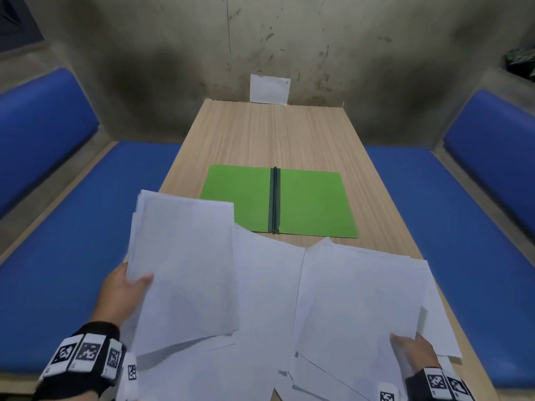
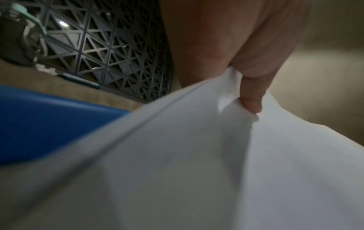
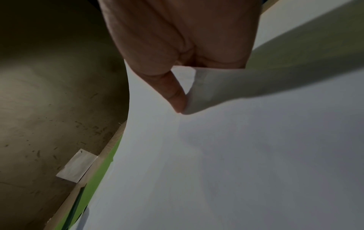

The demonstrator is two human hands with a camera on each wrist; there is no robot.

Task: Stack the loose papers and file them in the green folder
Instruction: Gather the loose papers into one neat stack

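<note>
The green folder (image 1: 279,201) lies open and flat on the table (image 1: 260,134), in the middle, its dark spine (image 1: 274,198) pointing near to far. Near it, the loose papers are in two bundles. The left hand (image 1: 121,293) pinches the left bundle (image 1: 185,270) at its left edge, thumb on top and the other fingers hidden below; this bundle is lifted and its far right corner covers the near left corner of the folder. In the left wrist view the thumb (image 2: 252,95) presses into the sheets and they bend around it. The right hand (image 1: 414,354) pinches the right bundle (image 1: 359,296) at its near right corner, thumb on top. In the right wrist view the thumb (image 3: 173,93) holds a curled sheet edge. More sheets (image 1: 260,285) lie under and between both bundles on the near part of the table. A small white card (image 1: 269,89) leans on the far wall. Blue benches (image 1: 72,227) stand left and right of the table.
</note>
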